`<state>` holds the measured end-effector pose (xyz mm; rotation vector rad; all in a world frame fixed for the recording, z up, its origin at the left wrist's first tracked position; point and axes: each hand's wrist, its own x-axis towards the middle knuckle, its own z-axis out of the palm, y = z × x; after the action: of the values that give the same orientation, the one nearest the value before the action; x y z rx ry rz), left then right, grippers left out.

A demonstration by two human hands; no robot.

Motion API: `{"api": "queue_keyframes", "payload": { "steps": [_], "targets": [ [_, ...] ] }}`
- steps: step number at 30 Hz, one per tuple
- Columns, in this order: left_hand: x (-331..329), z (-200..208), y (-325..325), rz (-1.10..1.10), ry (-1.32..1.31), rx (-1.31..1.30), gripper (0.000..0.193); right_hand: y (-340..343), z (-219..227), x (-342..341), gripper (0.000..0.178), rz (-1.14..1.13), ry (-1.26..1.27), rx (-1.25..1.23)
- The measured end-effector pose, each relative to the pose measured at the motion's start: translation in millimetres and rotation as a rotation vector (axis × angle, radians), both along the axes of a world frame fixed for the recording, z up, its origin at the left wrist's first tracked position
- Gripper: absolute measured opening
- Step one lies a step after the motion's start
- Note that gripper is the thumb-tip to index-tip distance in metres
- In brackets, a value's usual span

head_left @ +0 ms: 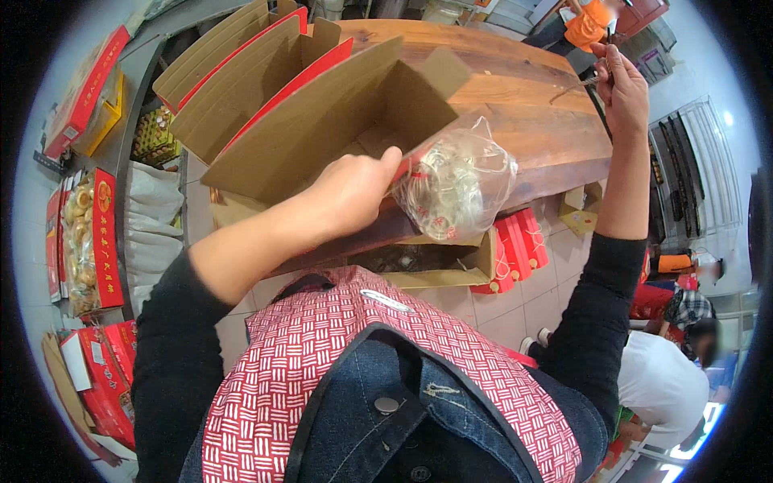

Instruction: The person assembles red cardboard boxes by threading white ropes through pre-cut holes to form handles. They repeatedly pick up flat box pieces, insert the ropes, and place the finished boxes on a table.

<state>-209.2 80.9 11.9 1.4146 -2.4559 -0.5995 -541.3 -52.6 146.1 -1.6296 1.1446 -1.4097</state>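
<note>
An open cardboard box [322,121], brown inside and red outside, stands on the table in front of me. My left hand [354,193] is closed on its near edge, thumb up, the other fingers mostly hidden. A clear plastic bag [455,181] with round, pale wrapped pieces inside lies against the box, right beside that hand. Raised at the upper right, above the table's far right edge, my right hand [624,92] pinches a thin dark strand [570,91], whose kind I cannot make out.
More open boxes [233,88] stand in a row on the wooden table [531,105]. Below are a carton [435,279] and red gift boxes [519,245]. Left, packed pastries [80,241] sit by a counter. People are at the right, one in a white top [664,378], another in orange [590,26].
</note>
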Motion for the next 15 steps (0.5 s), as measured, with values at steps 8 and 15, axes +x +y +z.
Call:
{"api": "queue_keyframes", "payload": {
  "steps": [8, 15],
  "targets": [
    [37, 155, 34, -0.375, 0.068, -0.224, 0.016, 18, -60, -42, 0.025, -0.109, 0.106, 0.160],
    [-4, 191, -17, -0.521, -0.510, -0.398, 0.011, 79, -108, 19, 0.023, -0.187, 0.182, 0.257]
  ]
}}
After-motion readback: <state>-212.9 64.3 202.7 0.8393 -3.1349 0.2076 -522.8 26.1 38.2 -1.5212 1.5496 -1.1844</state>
